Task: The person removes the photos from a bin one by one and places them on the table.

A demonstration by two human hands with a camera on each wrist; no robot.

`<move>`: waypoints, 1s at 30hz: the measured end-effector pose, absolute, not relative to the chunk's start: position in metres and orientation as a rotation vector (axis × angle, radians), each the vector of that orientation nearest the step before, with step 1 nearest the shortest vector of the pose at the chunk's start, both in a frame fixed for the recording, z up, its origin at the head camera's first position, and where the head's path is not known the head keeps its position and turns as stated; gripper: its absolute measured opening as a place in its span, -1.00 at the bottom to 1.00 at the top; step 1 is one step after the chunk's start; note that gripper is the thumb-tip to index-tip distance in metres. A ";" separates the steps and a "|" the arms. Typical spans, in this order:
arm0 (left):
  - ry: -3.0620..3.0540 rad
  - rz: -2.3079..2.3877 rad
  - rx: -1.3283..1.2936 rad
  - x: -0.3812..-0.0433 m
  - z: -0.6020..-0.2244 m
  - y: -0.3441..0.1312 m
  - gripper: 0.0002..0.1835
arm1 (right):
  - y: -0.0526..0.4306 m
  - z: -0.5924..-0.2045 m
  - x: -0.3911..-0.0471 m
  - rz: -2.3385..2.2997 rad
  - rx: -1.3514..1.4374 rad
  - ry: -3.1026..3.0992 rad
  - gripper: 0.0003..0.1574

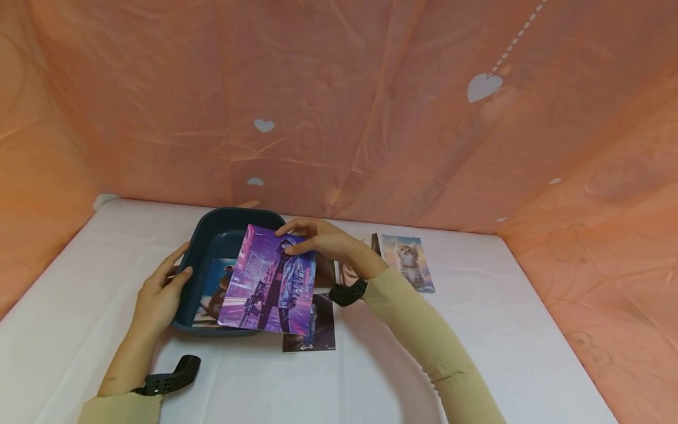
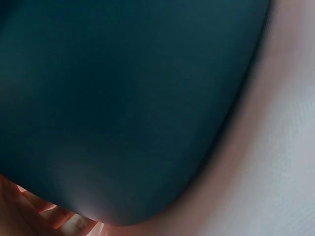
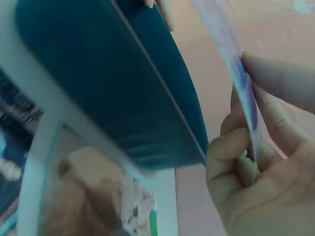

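Observation:
My left hand (image 1: pixel 159 300) grips the left side of a dark teal plastic tub (image 1: pixel 226 242), thumb over the rim and fingers along the outer wall. In the left wrist view the tub's side (image 2: pixel 123 98) fills most of the frame, with some fingers (image 2: pixel 76 225) at its lower edge. Between thumb and fingers, my right hand (image 1: pixel 323 238) pinches a purple picture card (image 1: pixel 265 288) of a standing figure with a rifle. The card is tilted over the tub's right part, hiding it. Inside the tub lies another picture (image 1: pixel 210 306) with blue and brown colours, partly covered.
On the white tabletop (image 1: pixel 254 383), a kitten picture (image 1: pixel 408 265) lies to the right. A dark picture (image 1: pixel 323 330) sits at the tub's lower right. More pictures lie partly hidden behind the right hand and wrist. An orange curtain (image 1: pixel 328 118) with white hearts hangs behind.

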State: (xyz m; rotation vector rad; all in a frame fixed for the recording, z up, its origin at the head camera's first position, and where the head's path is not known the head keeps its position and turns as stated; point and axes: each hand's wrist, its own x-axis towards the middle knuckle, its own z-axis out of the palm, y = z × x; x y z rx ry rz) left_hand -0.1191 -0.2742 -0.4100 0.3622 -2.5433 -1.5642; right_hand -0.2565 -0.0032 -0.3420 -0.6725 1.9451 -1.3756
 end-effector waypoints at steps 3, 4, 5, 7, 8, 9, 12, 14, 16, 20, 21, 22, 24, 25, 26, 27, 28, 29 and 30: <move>-2.546 -1.572 0.370 -0.119 -0.410 -0.274 -0.44 | 0.009 -0.346 -0.255 -1.365 -0.687 1.931 -0.54; -2.548 -1.571 0.375 -0.119 -0.410 -0.274 -0.45 | 0.013 -0.348 -0.254 -1.364 -0.687 1.927 -0.53; -2.548 -1.574 0.376 -0.119 -0.410 -0.274 -0.45 | 0.017 -0.350 -0.253 -1.366 -0.688 1.921 -0.52; -2.549 -1.575 0.377 -0.120 -0.409 -0.274 -0.45 | 0.025 -0.354 -0.252 -1.375 -0.682 1.900 -0.52; -2.548 -1.576 0.376 -0.120 -0.409 -0.275 -0.45 | 0.028 -0.356 -0.251 -1.375 -0.679 1.897 -0.51; -2.547 -1.580 0.376 -0.120 -0.408 -0.275 -0.45 | 0.032 -0.358 -0.250 -1.372 -0.680 1.899 -0.51; -2.548 -1.588 0.377 -0.121 -0.408 -0.276 -0.45 | 0.042 -0.364 -0.248 -1.344 -0.701 1.932 -0.51; -2.551 -1.590 0.378 -0.121 -0.408 -0.276 -0.45 | 0.049 -0.368 -0.247 -1.312 -0.717 1.979 -0.52; -2.554 -1.590 0.379 -0.121 -0.409 -0.277 -0.45 | 0.056 -0.371 -0.246 -1.288 -0.735 2.019 -0.53; -2.553 -1.592 0.365 -0.122 -0.410 -0.277 -0.44 | 0.067 -0.375 -0.243 -1.283 -0.751 2.040 -0.56; -2.556 -1.586 0.360 -0.121 -0.410 -0.277 -0.44 | 0.070 -0.376 -0.242 -1.286 -0.750 2.041 -0.56; -2.557 -1.583 0.352 -0.121 -0.410 -0.278 -0.44 | 0.072 -0.376 -0.241 -1.292 -0.743 2.031 -0.55; -2.565 -1.562 0.346 -0.121 -0.410 -0.279 -0.43 | 0.077 -0.377 -0.238 -1.288 -0.714 2.027 -0.55; -2.571 -1.548 0.345 -0.121 -0.410 -0.279 -0.43 | 0.079 -0.378 -0.237 -1.284 -0.702 2.028 -0.55; -2.576 -1.535 0.345 -0.121 -0.410 -0.280 -0.43 | 0.082 -0.378 -0.236 -1.281 -0.690 2.026 -0.55; -2.578 -1.532 0.345 -0.122 -0.410 -0.280 -0.43 | 0.085 -0.378 -0.234 -1.277 -0.678 2.029 -0.55; -2.582 -1.524 0.350 -0.122 -0.410 -0.280 -0.43 | 0.087 -0.379 -0.233 -1.271 -0.668 2.032 -0.55; -2.581 -1.524 0.353 -0.122 -0.410 -0.280 -0.43 | 0.090 -0.379 -0.232 -1.263 -0.663 2.046 -0.55; -2.578 -1.532 0.354 -0.122 -0.411 -0.279 -0.43 | 0.093 -0.380 -0.231 -1.258 -0.663 2.061 -0.55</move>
